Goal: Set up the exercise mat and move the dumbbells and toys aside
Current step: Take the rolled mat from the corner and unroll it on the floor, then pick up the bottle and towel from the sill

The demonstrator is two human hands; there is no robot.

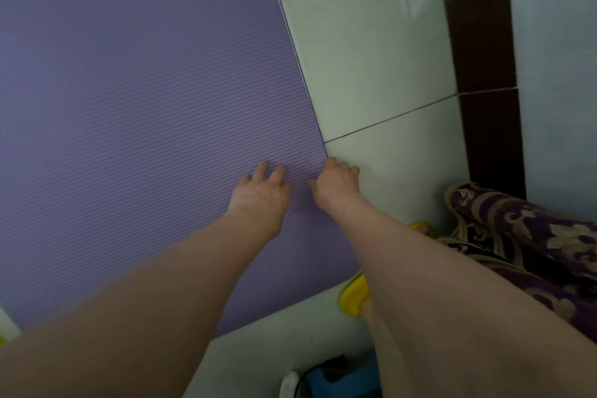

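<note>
The purple exercise mat lies flat on the pale tiled floor, so the rolling-out part looks almost done. It fills most of the left side of the view, and its long right edge runs slanted down the middle. Both hands are down near that edge. The left hand rests on top of the mat with its fingers spread out flat, pressing down and not grabbing anything. The right hand sits right at the edge of the mat, with its thumb on the mat and its fingers curled over onto the floor side. It may be pinching the edge to tug it straight, but I cannot tell if it really holds the mat or just pushes on it. So the mat is under the left hand and just beside and under the right hand. I think this step is smoothing or nudging the mat into place. No dumbbells show here, so I cannot say if they are moved yet. A yellow thing peeks out near the mat's corner, partly hidden by the right arm, and it may be a slipper or a toy. A patterned purple cloth lies at the right.
</note>
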